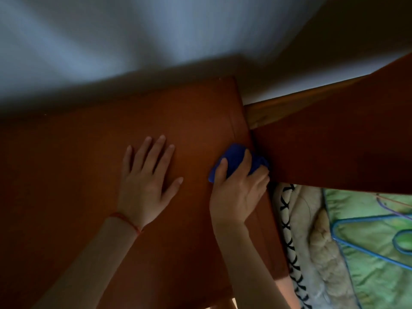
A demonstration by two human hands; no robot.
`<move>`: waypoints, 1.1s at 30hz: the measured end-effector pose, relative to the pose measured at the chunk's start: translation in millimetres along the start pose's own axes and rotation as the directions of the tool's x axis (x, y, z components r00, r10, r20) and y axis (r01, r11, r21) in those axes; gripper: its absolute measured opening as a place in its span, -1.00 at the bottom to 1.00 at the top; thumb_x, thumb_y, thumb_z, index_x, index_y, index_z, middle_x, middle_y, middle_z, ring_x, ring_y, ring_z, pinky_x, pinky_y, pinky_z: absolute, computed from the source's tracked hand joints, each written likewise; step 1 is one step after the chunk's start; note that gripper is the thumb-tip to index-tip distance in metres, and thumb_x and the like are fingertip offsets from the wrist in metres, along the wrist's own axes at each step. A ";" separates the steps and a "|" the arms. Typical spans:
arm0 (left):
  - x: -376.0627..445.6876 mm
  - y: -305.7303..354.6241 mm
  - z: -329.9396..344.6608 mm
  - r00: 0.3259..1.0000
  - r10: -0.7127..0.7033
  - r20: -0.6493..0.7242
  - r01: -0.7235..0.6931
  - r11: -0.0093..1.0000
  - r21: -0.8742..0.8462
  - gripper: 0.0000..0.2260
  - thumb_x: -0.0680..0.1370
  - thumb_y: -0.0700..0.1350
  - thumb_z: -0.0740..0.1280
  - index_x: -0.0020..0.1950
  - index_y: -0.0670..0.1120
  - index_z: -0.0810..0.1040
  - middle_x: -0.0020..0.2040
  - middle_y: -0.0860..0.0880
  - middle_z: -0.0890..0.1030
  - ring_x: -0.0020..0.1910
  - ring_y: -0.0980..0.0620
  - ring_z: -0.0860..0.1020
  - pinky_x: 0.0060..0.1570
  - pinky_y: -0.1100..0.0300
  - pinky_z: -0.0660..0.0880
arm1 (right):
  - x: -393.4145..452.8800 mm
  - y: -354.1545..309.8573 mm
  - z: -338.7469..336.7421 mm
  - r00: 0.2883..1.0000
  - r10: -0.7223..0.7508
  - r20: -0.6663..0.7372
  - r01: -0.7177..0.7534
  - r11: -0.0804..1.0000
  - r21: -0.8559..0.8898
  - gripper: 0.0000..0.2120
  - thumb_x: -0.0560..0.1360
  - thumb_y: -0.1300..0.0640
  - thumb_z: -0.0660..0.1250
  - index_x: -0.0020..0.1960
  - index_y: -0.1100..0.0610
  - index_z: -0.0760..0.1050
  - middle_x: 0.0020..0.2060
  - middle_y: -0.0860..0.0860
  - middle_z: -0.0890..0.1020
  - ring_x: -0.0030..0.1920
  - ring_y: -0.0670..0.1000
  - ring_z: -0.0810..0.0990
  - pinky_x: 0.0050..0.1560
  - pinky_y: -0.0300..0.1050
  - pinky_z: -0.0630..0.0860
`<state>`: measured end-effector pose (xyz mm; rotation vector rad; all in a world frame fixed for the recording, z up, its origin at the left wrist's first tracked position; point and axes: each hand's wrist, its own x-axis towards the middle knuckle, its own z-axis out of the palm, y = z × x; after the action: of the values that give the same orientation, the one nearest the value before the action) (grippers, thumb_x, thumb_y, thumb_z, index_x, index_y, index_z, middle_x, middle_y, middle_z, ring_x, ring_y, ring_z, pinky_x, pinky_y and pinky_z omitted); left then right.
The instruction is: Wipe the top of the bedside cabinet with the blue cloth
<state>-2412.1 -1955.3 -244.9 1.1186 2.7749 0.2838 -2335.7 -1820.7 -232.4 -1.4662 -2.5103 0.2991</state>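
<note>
**Cloth at the cabinet's right edge**

The left hand point(146, 179) lay flat, palm down, fingers straight and spread on the smooth reddish-brown wooden cabinet top point(89, 152); a thin red string circled its wrist. The right hand point(239, 188) curled thumb and fingers around the bunched, soft blue cloth point(234, 156), which sat on the top's right edge beside a dark wooden headboard point(334, 141).

The cabinet top point(89, 152) looks like smooth, matt reddish-brown wood (no gloss), the blue cloth point(234, 159) soft fabric.
</note>
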 end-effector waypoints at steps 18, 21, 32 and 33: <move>6.5 -6.7 -1.3 0.999 0.020 0.048 -0.021 1.000 0.000 -0.45 0.57 0.22 -0.03 0.42 -0.09 0.26 0.42 -0.14 0.29 0.41 -0.16 0.18 0.40 -0.12 -0.05 | 82.9 -57.2 27.2 0.998 -0.057 -0.008 0.058 0.978 0.199 -0.51 0.53 -0.03 0.21 0.31 0.29 0.33 0.16 0.34 0.42 0.16 0.29 0.39 0.13 0.11 0.40; 6.5 -6.6 -2.3 0.999 0.017 0.046 -0.017 1.000 -0.016 -0.45 0.57 0.22 -0.03 0.42 -0.09 0.27 0.43 -0.14 0.29 0.41 -0.16 0.18 0.40 -0.13 -0.04 | 65.5 -44.2 17.4 0.992 -0.116 0.059 0.104 0.978 0.183 -0.50 0.52 -0.04 0.23 0.32 0.27 0.32 0.19 0.34 0.39 0.18 0.29 0.38 0.11 0.13 0.43; 6.4 -7.8 1.0 1.000 0.027 0.003 -0.027 0.999 -0.024 -0.46 0.54 0.20 0.05 0.42 -0.08 0.26 0.43 -0.13 0.29 0.42 -0.16 0.19 0.39 -0.18 0.02 | 114.1 -62.3 27.9 0.977 -0.196 0.089 0.155 0.928 0.338 -0.52 0.53 -0.06 0.19 0.36 0.17 0.30 0.21 0.26 0.36 0.17 0.19 0.34 0.13 -0.03 0.29; 6.8 -7.8 0.5 1.000 0.025 0.004 -0.025 0.999 -0.030 -0.46 0.55 0.21 0.04 0.42 -0.08 0.26 0.43 -0.13 0.29 0.41 -0.16 0.20 0.38 -0.18 0.03 | 113.3 -66.7 28.1 0.965 -0.239 0.110 0.191 0.923 0.333 -0.52 0.53 -0.07 0.19 0.36 0.17 0.30 0.20 0.26 0.36 0.16 0.20 0.34 0.13 0.01 0.31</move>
<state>-2422.1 -1955.9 -247.5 1.1463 2.7453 0.3244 -2453.3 -1755.6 -230.7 -1.0670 -2.5532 0.7619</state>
